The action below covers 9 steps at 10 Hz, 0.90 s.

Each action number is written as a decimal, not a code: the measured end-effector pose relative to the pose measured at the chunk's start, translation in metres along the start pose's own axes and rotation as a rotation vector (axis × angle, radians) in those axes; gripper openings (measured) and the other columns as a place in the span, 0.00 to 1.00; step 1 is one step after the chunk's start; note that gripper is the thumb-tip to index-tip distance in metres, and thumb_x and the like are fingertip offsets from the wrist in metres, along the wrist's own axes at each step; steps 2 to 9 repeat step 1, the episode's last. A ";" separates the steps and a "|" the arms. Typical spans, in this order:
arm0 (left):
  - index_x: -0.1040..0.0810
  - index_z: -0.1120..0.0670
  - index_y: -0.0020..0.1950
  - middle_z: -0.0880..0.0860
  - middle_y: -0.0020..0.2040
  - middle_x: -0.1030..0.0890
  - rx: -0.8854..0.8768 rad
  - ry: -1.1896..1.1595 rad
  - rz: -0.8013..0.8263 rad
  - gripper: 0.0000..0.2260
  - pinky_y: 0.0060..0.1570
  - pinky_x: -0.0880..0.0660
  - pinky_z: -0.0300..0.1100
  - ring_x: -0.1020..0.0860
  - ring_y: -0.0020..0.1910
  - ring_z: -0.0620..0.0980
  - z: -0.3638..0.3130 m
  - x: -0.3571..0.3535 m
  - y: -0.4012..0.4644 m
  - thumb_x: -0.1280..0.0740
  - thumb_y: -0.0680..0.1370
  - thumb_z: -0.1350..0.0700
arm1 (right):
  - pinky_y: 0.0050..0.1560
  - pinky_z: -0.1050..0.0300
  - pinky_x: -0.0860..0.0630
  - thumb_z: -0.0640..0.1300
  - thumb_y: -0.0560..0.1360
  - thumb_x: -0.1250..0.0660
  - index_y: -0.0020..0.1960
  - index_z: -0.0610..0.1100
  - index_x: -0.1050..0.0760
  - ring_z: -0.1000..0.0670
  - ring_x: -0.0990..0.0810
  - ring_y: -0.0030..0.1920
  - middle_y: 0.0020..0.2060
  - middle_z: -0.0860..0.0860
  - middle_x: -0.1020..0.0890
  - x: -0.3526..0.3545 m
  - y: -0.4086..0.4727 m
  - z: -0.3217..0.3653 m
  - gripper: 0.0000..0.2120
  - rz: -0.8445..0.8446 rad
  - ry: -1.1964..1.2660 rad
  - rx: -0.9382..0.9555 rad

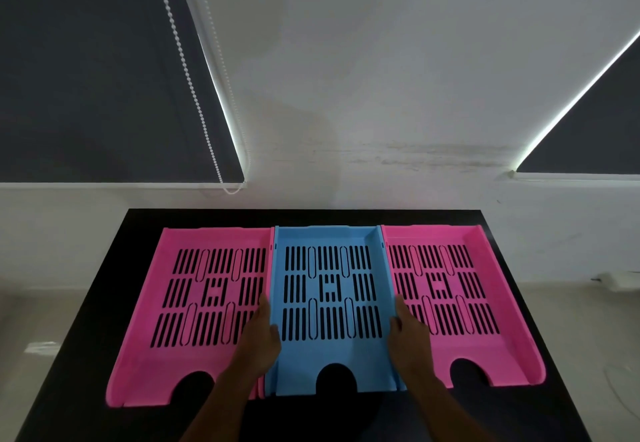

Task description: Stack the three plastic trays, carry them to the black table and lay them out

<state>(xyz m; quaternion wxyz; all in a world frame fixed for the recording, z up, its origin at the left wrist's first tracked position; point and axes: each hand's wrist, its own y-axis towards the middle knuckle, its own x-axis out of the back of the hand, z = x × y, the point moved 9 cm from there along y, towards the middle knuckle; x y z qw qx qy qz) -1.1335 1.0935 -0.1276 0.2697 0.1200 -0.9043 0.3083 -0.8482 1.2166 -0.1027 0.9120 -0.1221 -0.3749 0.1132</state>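
Three slotted plastic trays lie side by side on the black table (540, 417). A pink tray (145, 362) is on the left, a blue tray (332, 358) in the middle, and a second pink tray (485, 348) on the right. My left hand (259, 337) grips the blue tray's left side wall, thumb inside the tray. My right hand (408, 337) grips its right side wall the same way. The blue tray's walls touch or overlap the pink trays' inner edges.
The table's far edge stands close to a white wall (346, 78). Dark roller blinds (86, 78) hang at upper left and upper right, with a bead chain (187, 71) on the left one. Pale floor shows on both sides of the table.
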 end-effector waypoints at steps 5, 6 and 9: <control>0.60 0.52 0.81 0.64 0.80 0.43 -0.014 -0.015 -0.022 0.37 0.74 0.38 0.61 0.38 0.76 0.66 -0.003 0.000 -0.004 0.38 0.82 0.56 | 0.27 0.63 0.26 0.34 0.82 0.41 0.78 0.44 0.38 0.55 0.29 0.28 0.33 0.45 0.23 0.002 0.000 0.005 0.25 0.044 0.052 -0.001; 0.60 0.52 0.81 0.64 0.80 0.43 -0.014 -0.015 -0.022 0.37 0.74 0.38 0.61 0.38 0.76 0.66 -0.003 0.000 -0.004 0.38 0.82 0.56 | 0.27 0.63 0.26 0.34 0.82 0.41 0.78 0.44 0.38 0.55 0.29 0.28 0.33 0.45 0.23 0.002 0.000 0.005 0.25 0.044 0.052 -0.001; 0.60 0.52 0.81 0.64 0.80 0.43 -0.014 -0.015 -0.022 0.37 0.74 0.38 0.61 0.38 0.76 0.66 -0.003 0.000 -0.004 0.38 0.82 0.56 | 0.27 0.63 0.26 0.34 0.82 0.41 0.78 0.44 0.38 0.55 0.29 0.28 0.33 0.45 0.23 0.002 0.000 0.005 0.25 0.044 0.052 -0.001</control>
